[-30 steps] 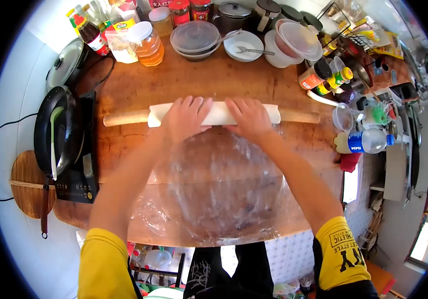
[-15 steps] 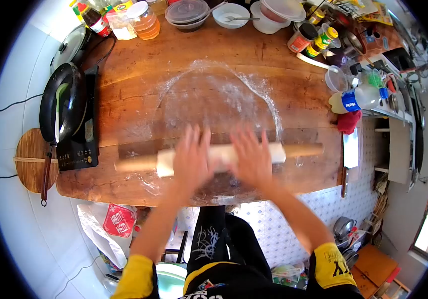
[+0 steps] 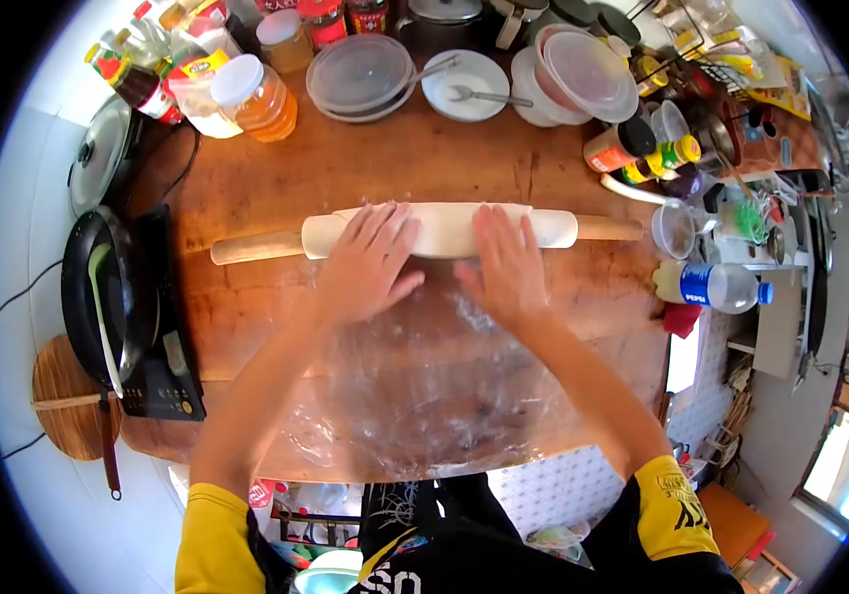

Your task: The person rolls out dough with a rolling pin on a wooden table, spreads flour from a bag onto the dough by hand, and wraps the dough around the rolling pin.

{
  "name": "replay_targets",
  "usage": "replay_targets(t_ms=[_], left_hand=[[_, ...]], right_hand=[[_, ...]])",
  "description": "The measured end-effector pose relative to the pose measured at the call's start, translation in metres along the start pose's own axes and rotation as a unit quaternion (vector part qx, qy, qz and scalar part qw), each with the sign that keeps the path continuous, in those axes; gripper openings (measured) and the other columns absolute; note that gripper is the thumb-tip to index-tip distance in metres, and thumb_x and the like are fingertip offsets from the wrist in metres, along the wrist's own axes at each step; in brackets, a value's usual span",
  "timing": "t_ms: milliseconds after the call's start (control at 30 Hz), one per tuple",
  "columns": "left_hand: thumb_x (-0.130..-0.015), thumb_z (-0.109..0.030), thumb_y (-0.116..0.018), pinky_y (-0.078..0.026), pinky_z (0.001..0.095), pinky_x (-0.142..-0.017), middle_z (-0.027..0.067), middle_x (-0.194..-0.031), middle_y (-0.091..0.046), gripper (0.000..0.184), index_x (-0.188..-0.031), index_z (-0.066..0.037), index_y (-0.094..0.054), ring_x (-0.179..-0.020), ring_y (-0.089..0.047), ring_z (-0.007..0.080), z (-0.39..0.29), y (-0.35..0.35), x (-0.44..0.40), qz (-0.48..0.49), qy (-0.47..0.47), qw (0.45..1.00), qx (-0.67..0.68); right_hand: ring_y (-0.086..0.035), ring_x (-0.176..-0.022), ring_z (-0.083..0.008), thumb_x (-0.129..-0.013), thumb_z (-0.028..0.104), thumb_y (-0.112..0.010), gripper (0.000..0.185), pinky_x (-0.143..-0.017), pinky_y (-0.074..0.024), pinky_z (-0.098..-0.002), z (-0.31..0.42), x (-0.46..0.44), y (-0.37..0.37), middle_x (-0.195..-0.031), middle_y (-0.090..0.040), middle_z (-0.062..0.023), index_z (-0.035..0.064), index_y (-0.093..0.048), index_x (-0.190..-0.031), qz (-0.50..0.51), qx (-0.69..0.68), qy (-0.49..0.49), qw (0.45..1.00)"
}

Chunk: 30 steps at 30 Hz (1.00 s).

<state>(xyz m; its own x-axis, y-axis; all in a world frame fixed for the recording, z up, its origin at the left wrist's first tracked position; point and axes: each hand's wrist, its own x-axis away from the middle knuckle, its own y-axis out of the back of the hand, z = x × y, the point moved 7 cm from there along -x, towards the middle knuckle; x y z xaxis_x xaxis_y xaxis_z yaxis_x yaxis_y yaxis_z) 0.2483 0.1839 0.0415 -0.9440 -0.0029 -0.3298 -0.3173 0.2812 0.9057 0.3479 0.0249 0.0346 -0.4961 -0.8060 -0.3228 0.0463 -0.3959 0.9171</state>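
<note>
A long wooden rolling pin (image 3: pixel 258 247) lies crosswise on the wooden table (image 3: pixel 424 163), with a pale sheet of dough (image 3: pixel 444 230) wrapped around its middle. My left hand (image 3: pixel 370 259) rests on the dough left of centre, its fingers spread over the roll and its thumb apart. On the right part of the roll lies my right hand (image 3: pixel 506 262), palm down with its fingers stretched out. Neither hand is closed around the pin. Both wooden ends of the pin stick out past the dough. White flour marks streak the table between my forearms.
At the left are a black pan (image 3: pixel 98 297) and an induction cooker (image 3: pixel 162 381). Jars (image 3: pixel 256 97), a lidded bowl (image 3: pixel 360 77) and a white bowl with a spoon (image 3: pixel 464 84) line the back. A Pepsi bottle (image 3: pixel 716 285) and seasoning bottles (image 3: pixel 622 146) stand at the right.
The dough-wrapped pin and both hands moved from the far side to the near edge, then back to the far part of the table. The camera view shifted too.
</note>
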Motion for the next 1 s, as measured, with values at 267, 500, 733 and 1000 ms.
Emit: replay_targets(t_ms=[267, 500, 733, 1000], left_hand=[[-0.077, -0.05, -0.074, -0.054, 0.0417, -0.081, 0.0159, -0.127, -0.06, 0.084, -0.141, -0.005, -0.046, -0.106, -0.062, 0.0275, 0.052, -0.028, -0.036, 0.194, 0.006, 0.971, -0.143], [-0.088, -0.047, -0.064, -0.042, 0.059, -0.101, 0.0263, -0.134, -0.053, 0.074, -0.14, 0.001, -0.044, -0.124, -0.052, 0.042, -0.142, -0.014, 0.2, 0.19, 0.051, 0.98, -0.017], [-0.091, -0.048, -0.058, -0.019, 0.0582, -0.12, 0.0261, -0.152, -0.04, 0.077, -0.149, 0.0, -0.038, -0.144, -0.032, 0.0431, -0.103, -0.014, 0.128, 0.073, 0.12, 0.98, -0.14], [-0.091, -0.035, -0.06, -0.037, 0.0507, -0.111, 0.0232, -0.138, -0.053, 0.066, -0.142, 0.003, -0.044, -0.127, -0.051, 0.0377, -0.061, -0.023, 0.043, 0.012, 0.148, 0.988, -0.039]], right_hand=[[-0.059, -0.088, -0.0279, -0.069, 0.047, -0.08, 0.073, -0.075, -0.0462, -0.0419, -0.023, -0.069, -0.03, -0.102, -0.06, -0.0074, 0.0061, -0.055, -0.124, 0.018, 0.046, 0.169, 0.984], [-0.056, -0.122, -0.0357, -0.081, 0.045, -0.068, 0.066, -0.103, -0.0403, -0.0585, 0.088, 0.192, 0.02, -0.131, -0.059, -0.0172, 0.0087, -0.055, -0.135, 0.099, 0.023, 0.171, 0.98], [-0.032, -0.146, -0.0375, -0.086, 0.061, -0.059, 0.085, -0.119, -0.0133, -0.0615, 0.067, 0.12, 0.014, -0.155, -0.039, -0.0187, 0.0069, -0.041, -0.149, 0.108, 0.047, 0.006, 0.993], [-0.046, -0.136, -0.0359, -0.093, 0.048, -0.056, 0.071, -0.117, -0.0244, -0.0585, 0.039, 0.056, -0.013, -0.142, -0.052, -0.0199, -0.0011, -0.046, -0.143, 0.023, 0.006, 0.026, 0.999]])
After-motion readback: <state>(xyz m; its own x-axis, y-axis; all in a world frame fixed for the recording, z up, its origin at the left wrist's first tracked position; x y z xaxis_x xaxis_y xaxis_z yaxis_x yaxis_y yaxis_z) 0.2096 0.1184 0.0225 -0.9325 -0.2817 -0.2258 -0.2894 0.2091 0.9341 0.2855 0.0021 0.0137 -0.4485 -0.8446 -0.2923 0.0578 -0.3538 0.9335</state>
